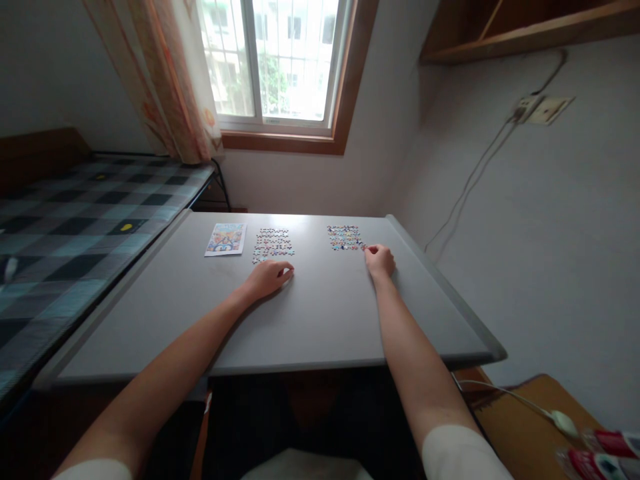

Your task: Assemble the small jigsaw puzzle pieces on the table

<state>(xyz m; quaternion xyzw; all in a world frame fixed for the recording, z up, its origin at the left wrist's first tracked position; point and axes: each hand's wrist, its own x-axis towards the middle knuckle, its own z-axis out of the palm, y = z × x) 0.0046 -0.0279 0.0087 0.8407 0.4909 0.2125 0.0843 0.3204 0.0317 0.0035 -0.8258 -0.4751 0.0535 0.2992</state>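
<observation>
On the far half of the grey table [320, 313], jigsaw pieces lay in two groups of rows, the right-hand group [344, 238] well apart from the left-hand group [273, 243]. At the near right corner of the former, the right hand [381, 260] had thumb and fingertips drawn together at a piece; whether they gripped it, I could not tell. Just below the latter, the left hand [269, 276] rested with fingers loosely curved, partly open, nothing visible between them. Left of the pieces lay a printed picture sheet [226, 240]. Beyond stood a checked bed [150, 193], a patterned curtain [167, 87] and a window [295, 67].
</observation>
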